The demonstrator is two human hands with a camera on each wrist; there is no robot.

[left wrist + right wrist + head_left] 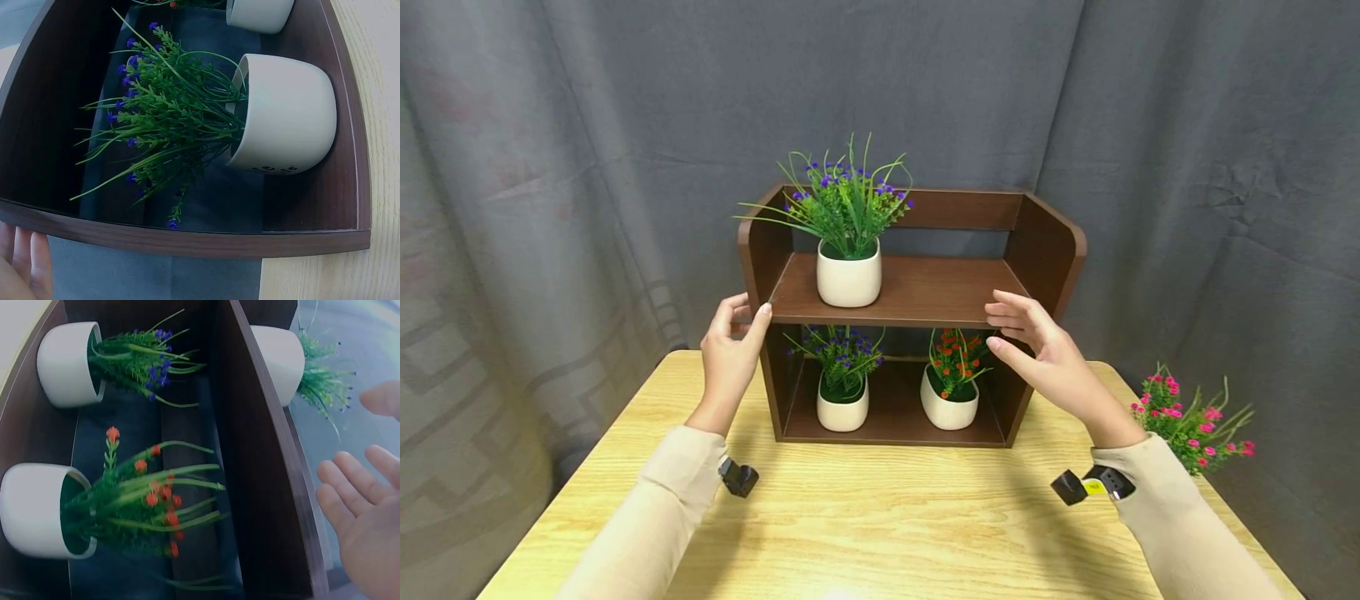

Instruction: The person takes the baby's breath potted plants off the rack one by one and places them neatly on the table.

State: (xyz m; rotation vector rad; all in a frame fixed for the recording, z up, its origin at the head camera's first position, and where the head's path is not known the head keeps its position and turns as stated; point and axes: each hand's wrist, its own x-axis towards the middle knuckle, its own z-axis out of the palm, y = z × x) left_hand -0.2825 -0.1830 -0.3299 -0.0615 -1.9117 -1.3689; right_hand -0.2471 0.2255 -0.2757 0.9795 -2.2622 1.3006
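A dark brown two-tier shelf (925, 287) stands on the table. My left hand (730, 354) holds its left side panel, thumb at the front edge and fingers along the outer face; in the left wrist view the fingertips (39, 259) pass behind the panel. My right hand (1041, 354) is raised before the right side, fingers spread and holding nothing. A white-potted purple-flowered plant (848, 279) stands on the upper tier, left of centre. Below are another purple-flowered plant (842, 412) at left and an orange-flowered plant (950, 410) at right.
A pink-flowered plant (1195, 425) is at the table's right edge, its pot hidden by the right forearm. The light wood table (850, 517) extends in front of the shelf. Grey curtains (925, 92) hang behind.
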